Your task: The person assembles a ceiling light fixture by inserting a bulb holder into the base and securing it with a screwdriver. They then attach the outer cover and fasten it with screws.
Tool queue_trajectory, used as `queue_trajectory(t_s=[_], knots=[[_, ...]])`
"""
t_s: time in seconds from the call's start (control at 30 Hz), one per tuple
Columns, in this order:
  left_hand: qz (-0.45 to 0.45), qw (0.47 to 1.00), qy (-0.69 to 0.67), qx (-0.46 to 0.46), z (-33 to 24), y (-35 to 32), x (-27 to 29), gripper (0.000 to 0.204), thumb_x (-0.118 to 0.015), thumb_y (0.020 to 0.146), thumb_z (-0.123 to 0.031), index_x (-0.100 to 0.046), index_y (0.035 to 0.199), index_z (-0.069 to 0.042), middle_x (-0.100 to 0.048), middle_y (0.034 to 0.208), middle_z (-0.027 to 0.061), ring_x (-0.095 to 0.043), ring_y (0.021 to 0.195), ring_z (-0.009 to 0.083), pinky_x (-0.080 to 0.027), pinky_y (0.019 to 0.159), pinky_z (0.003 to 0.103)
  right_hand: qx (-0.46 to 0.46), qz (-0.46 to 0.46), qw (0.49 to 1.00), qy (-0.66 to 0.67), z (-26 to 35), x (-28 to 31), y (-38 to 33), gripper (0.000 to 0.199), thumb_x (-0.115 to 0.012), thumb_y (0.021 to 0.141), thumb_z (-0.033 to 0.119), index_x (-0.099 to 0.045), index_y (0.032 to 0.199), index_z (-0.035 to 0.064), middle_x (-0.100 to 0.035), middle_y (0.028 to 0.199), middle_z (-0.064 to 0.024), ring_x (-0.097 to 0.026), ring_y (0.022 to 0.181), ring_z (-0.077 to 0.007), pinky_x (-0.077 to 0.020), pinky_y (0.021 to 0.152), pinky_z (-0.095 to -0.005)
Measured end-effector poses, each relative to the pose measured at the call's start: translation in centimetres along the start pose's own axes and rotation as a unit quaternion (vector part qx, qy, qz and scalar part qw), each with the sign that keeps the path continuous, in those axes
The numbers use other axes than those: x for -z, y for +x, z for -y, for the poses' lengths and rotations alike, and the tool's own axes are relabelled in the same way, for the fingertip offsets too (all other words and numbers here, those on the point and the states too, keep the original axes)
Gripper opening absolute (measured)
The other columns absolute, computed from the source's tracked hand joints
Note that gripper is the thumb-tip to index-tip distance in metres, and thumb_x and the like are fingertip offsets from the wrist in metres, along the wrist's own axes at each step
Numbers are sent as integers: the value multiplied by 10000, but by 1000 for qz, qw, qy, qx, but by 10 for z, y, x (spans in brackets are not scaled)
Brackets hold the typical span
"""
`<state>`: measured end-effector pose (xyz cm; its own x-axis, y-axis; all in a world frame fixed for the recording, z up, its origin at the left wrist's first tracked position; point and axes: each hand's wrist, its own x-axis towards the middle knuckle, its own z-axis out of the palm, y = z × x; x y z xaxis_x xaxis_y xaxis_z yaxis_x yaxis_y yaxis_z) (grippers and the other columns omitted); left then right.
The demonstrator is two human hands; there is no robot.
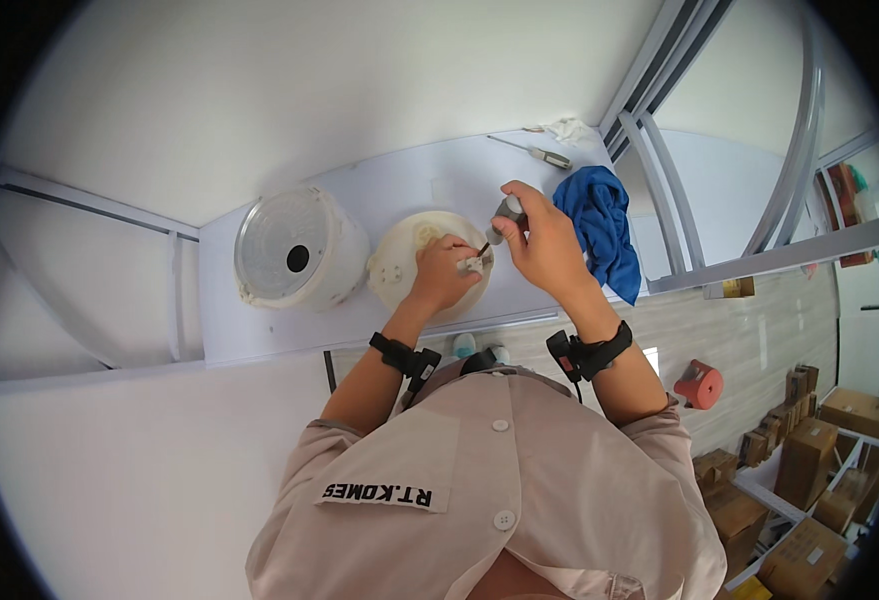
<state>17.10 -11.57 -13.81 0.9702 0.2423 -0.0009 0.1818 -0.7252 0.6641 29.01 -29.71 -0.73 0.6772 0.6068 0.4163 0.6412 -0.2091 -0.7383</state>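
Note:
My right hand is wrapped round the grey handle of a screwdriver. The dark shaft slants down to a small white part at the right side of a round cream-coloured lid. My left hand rests over the lid, its fingers closed on that small part. Whether the tip sits in a screw is too small to tell. Left of the lid stands a white, drum-shaped appliance body, like a rice cooker's, with a clear round top and a dark spot.
A second screwdriver lies at the back right of the white table, near a crumpled white cloth or tissue. A blue cloth is bunched at the right edge. On the floor are a red stool and cardboard boxes.

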Motion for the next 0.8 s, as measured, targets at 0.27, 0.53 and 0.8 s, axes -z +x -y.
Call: queue_trajectory(t_s=[0.27,0.53,0.8], knots=[[-7,1000,-16,-8,7,-7,-4,326,-870,793,-287,-819,1105,-202,-667,1243,-22,-575,1288,235,-368,1103,486,-33,9,999,3,-3,-1,4,439,-802,966,153,-616,1353,58,-741,1103,-226,-729,815,-398,-585,734,-456],[-19,999,-36,-35,13,-8,-5,301,-877,800,-275,-840,1086,-188,-694,1167,-34,-607,1227,221,-394,1081,459,-19,31,999,7,0,-2,8,447,-826,949,184,-630,1332,62,-745,1063,-217,-731,780,-366,-581,707,-436],[-28,996,-66,-57,24,-7,-12,303,-895,808,-287,-845,1081,-167,-703,1149,-29,-622,1194,220,-416,1060,447,45,60,996,-50,9,1,7,441,-877,900,286,-630,1186,59,-730,950,-175,-716,700,-351,-564,619,-421]])
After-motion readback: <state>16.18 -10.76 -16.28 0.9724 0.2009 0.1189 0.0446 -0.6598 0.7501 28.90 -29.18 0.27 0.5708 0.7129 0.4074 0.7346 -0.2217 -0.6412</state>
